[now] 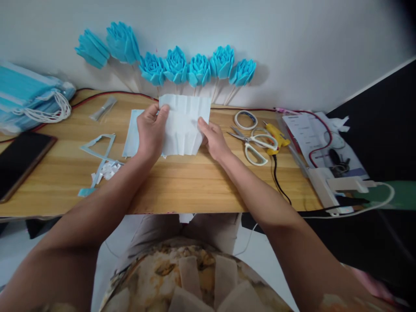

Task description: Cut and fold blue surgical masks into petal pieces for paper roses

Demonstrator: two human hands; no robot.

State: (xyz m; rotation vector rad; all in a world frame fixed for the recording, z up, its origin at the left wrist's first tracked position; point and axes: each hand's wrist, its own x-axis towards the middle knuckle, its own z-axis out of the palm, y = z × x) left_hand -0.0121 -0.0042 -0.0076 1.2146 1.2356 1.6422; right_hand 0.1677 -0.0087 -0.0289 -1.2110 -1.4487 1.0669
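Note:
Between my hands, a creased pale sheet of mask fabric [183, 125] is held up over the table. My left hand [152, 130] pinches its left edge, thumb on the front face. At the right edge, my right hand [214, 138] grips it the same way, its fingers partly hidden behind. Another light blue fabric piece [131, 134] lies flat, partly covered by my left hand. White-handled scissors [256, 145] rest open to the right of my right hand, near a roll of tape [246, 120].
Several blue fabric flowers on sticks [199, 70] lean against the wall. Face masks [29, 97] are piled at left, above a phone [24, 162]. Fabric scraps [108, 170] lie at left. A yellow glue gun [276, 136], papers [321, 138] and a power strip [328, 190] occupy the right.

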